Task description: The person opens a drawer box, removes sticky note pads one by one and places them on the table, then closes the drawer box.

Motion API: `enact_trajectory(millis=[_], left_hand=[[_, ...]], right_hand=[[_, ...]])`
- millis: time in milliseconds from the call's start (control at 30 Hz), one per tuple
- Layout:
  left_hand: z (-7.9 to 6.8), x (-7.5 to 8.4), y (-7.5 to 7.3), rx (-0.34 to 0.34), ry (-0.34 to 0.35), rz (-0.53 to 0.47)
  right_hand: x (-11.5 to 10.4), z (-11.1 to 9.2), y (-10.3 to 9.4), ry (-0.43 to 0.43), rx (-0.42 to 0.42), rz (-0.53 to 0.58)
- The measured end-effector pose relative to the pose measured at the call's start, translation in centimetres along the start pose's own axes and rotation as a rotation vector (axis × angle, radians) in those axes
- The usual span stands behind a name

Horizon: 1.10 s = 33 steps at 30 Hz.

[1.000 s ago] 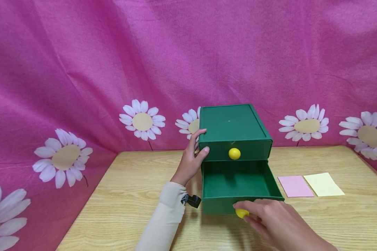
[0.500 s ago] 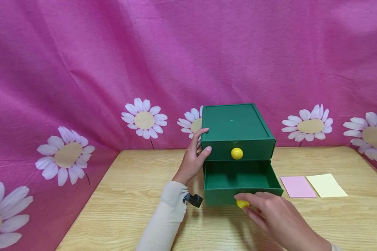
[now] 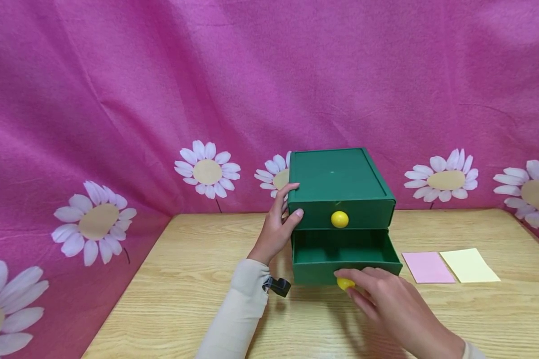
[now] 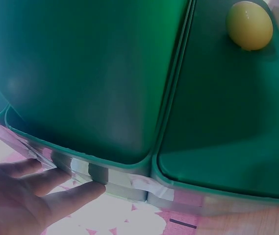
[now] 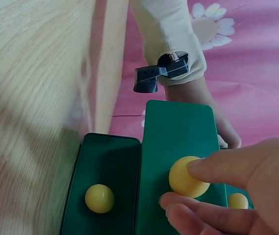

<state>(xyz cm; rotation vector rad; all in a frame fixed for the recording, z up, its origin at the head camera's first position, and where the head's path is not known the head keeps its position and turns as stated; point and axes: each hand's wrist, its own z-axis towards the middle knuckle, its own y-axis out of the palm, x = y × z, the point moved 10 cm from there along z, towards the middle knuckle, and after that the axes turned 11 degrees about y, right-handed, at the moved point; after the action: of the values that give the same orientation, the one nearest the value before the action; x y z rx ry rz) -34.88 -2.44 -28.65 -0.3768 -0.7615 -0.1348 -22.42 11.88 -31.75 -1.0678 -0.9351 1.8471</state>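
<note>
A green drawer cabinet (image 3: 334, 174) with yellow knobs stands on the table. Its middle drawer (image 3: 314, 273) is pulled partly out, and the inside that shows is bare. My right hand (image 3: 395, 304) pinches that drawer's knob (image 5: 184, 177) between thumb and fingers. At the cabinet's left side is my left hand (image 3: 275, 232), thumb on the front corner of the top drawer. In the left wrist view its straight fingers (image 4: 75, 196) lie along the side wall. The bottom drawer, with its knob (image 5: 100, 198), is pushed in; in the head view it is hidden.
A pink paper square (image 3: 428, 267) and a pale yellow one (image 3: 469, 265) lie side by side right of the cabinet. Behind the wooden table (image 3: 197, 279) hangs a magenta cloth (image 3: 269, 75) printed with white daisies.
The middle drawer has slid partway back into the cabinet, with my right hand moving along on its knob. My left hand keeps its place on the cabinet's side.
</note>
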Motion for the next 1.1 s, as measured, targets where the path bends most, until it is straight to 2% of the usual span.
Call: enact_trajectory(millis=[633,1100], left_hand=[[-0.1,-0.1,0.1,-0.003,-0.006,0.002],[0.0,0.0,0.0,0.009,-0.001,-0.006]], right_hand=[[0.6,1.3,0.4,0.065,-0.02,0.013],[0.6,2.3,0.4,0.025,0.048,0.03]])
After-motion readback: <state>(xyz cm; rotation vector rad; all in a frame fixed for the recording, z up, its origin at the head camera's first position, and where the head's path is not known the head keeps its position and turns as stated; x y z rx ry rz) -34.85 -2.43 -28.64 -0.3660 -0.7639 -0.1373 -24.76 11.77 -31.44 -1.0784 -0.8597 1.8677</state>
